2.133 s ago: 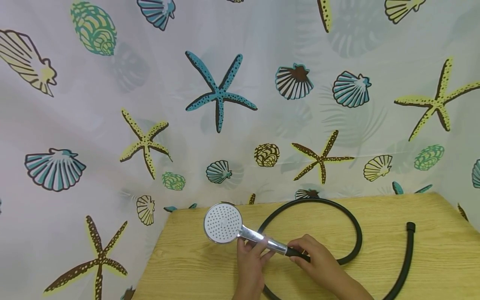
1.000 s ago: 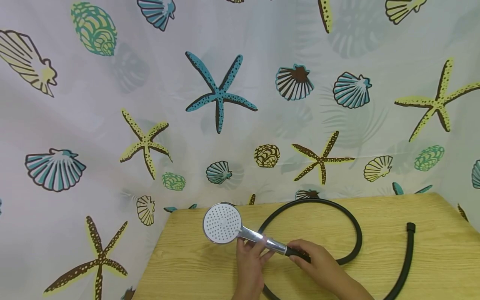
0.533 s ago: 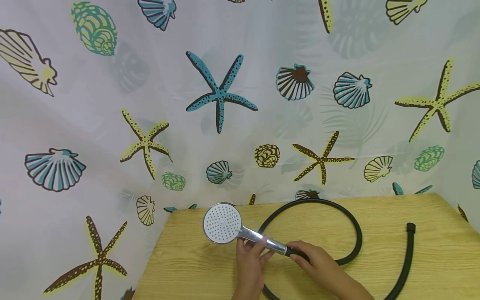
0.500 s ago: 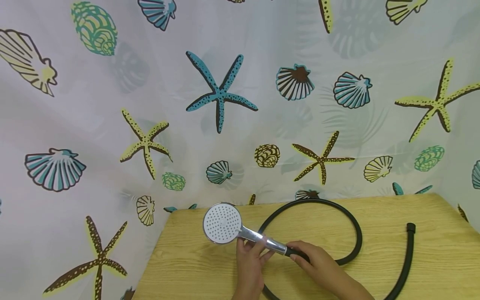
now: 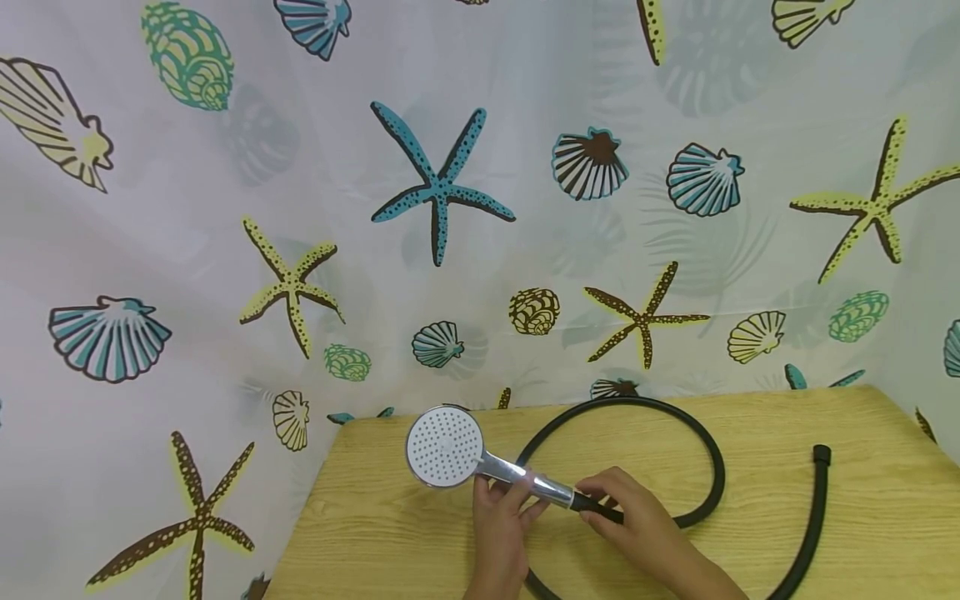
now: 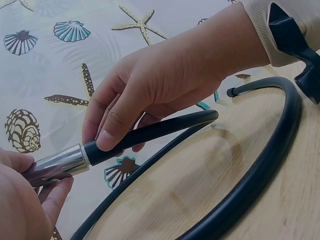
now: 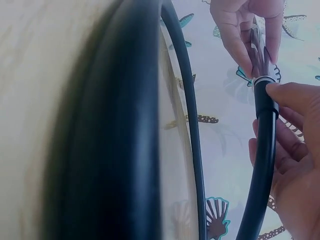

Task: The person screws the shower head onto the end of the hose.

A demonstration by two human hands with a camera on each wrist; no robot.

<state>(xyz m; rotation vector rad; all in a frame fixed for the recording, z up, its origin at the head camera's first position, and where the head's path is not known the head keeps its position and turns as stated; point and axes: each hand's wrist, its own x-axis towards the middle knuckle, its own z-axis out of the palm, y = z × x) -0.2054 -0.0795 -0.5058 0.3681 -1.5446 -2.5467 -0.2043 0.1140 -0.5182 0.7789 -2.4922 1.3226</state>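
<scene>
Chrome hand shower (image 5: 445, 447) with a round white face covered in small dots, head to the left, handle (image 5: 553, 492) slanting down to the right. Held up over the left part of a pale wooden surface (image 5: 375, 517), white face turned toward the viewer. Gripped along the handle by the left hand (image 5: 500, 533), with thumb and fingers (image 6: 57, 197) pinching the metal from opposite sides. At the chrome tip, a thin pale ring, then, touching it, the black end collar (image 6: 95, 151) of a hose (image 5: 718, 479); cannot tell how tightly joined. Pinched around this collar, the fingers of the right hand (image 5: 636, 518), thumb on the near side, other fingers curled behind, most clearly seen from the left wrist.

From the right hand outward, hose looping in a wide ring on the surface, partly passing out at the bottom of the head view, with a free end at far right finishing in a black cap (image 5: 822, 455). In the right wrist view, a length of the same hose close to the lens, broad, dark and blurred.

On the right forearm, beige sleeve (image 6: 259, 25) with a dark strap (image 6: 288, 32). Behind and along both sides, a white sheet (image 5: 510, 50) printed with blue, yellow and brown starfish (image 5: 438, 187) and shells (image 5: 111, 340).
</scene>
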